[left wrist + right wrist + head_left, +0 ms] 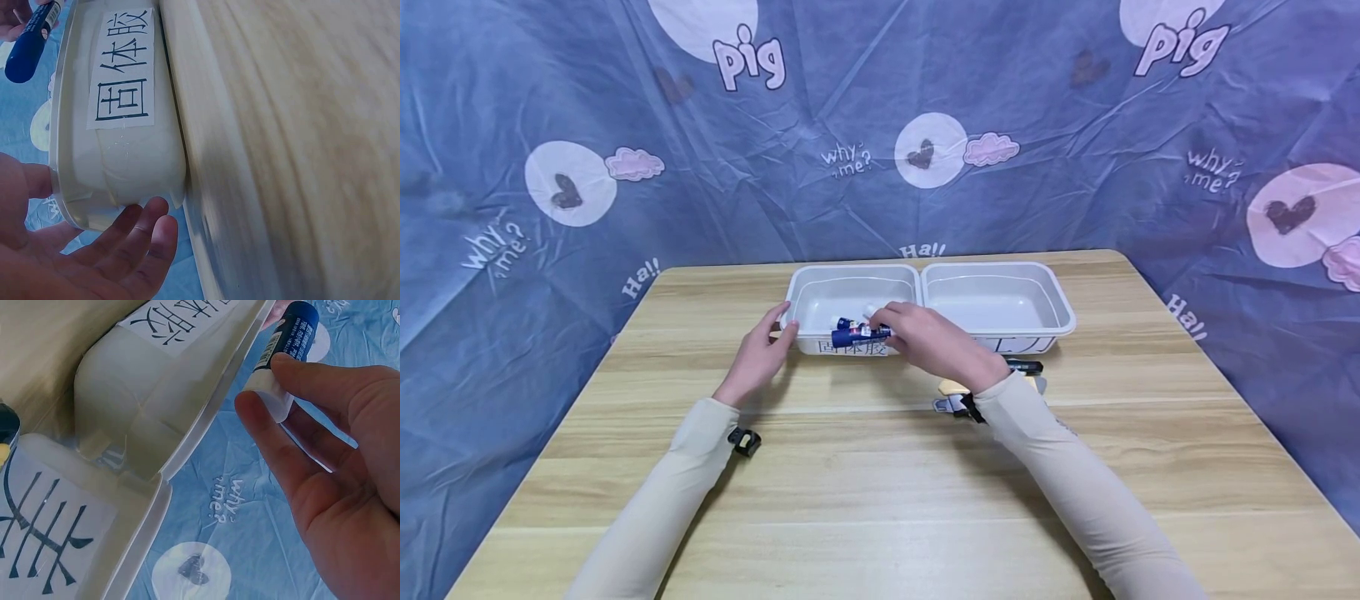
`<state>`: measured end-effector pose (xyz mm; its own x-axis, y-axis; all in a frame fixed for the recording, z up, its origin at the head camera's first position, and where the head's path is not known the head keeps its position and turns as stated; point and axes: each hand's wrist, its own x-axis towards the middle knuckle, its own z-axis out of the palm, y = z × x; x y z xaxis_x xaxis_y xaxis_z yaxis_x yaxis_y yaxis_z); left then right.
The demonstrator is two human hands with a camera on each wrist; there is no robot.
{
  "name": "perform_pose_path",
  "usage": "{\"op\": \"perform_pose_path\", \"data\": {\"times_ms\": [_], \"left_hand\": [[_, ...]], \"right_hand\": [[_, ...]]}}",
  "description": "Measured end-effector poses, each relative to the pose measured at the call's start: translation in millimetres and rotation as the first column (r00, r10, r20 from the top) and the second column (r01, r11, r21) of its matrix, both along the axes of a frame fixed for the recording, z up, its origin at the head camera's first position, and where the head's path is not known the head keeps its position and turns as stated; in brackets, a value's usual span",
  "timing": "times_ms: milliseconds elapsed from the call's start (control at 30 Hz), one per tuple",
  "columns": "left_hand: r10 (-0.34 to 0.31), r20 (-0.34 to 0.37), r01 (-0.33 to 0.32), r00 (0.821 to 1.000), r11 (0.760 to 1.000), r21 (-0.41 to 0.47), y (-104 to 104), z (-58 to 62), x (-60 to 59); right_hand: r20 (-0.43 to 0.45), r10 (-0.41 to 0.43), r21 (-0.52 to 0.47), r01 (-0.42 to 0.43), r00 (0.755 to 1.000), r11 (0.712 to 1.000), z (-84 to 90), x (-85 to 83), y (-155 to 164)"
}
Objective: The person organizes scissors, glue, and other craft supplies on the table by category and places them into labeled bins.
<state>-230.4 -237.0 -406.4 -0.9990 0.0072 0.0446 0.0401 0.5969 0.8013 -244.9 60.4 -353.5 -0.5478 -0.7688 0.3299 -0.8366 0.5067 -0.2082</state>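
Head view: your right hand [928, 337] pinches a blue-and-white glue stick [859, 332] over the front rim of the left white tray [850, 287], with a second white tray [1000, 292] touching it on the right; both sit on the wooden surface [880, 483]. Your left hand [758, 357] rests against the left tray's near-left corner, fingers relaxed and slightly apart, thumb on the rim. Just behind your right wrist lie a black marker [1024, 365] and some small items too hidden to identify. The backdrop cloth [550, 125] reads "pig", "why me?" and "Ha!". Left wrist view adds what the head view blurs: the paper label [122, 65] on the tray front carries three handwritten Chinese characters, 固体胶, and your straight fingers [150, 240] touch the tray's rounded corner without gripping it. Right wrist view shows the grip itself: thumb and forefinger [275, 456] clamped on the stick's white cap end, blue body pointing away, its printed text too small to read. It also shows a second handwritten label [44, 544] on the other tray, only partly visible.
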Motion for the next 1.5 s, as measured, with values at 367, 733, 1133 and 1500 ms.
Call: {"op": "perform_pose_path", "data": {"times_ms": [367, 733, 1133, 1500], "left_hand": [[-0.004, 0.001, 0.004, 1.0, 1.0, 0.001, 1, -0.7, -0.2], [-0.008, 0.004, 0.008, 1.0, 1.0, 0.008, 0, -2.4, -0.2], [-0.005, 0.002, 0.005, 1.0, 1.0, 0.019, -1, -1.5, -0.1], [-0.001, 0.002, 0.001, 1.0, 1.0, 0.008, -1, -1.6, -0.1]], "right_hand": [[0.023, -0.028, -0.01, 0.028, 0.999, 1.0, -0.2, -3.2, 7], [0.043, -0.051, -0.041, 0.053, 0.998, 0.998, 4.6, -9.5, 19], [0.017, -0.067, -0.066, 0.068, 0.998, 0.995, 6.3, -16.9, 32], [0.047, -0.103, -0.051, 0.105, 0.994, 0.993, 4.0, -18.0, 36]]}}
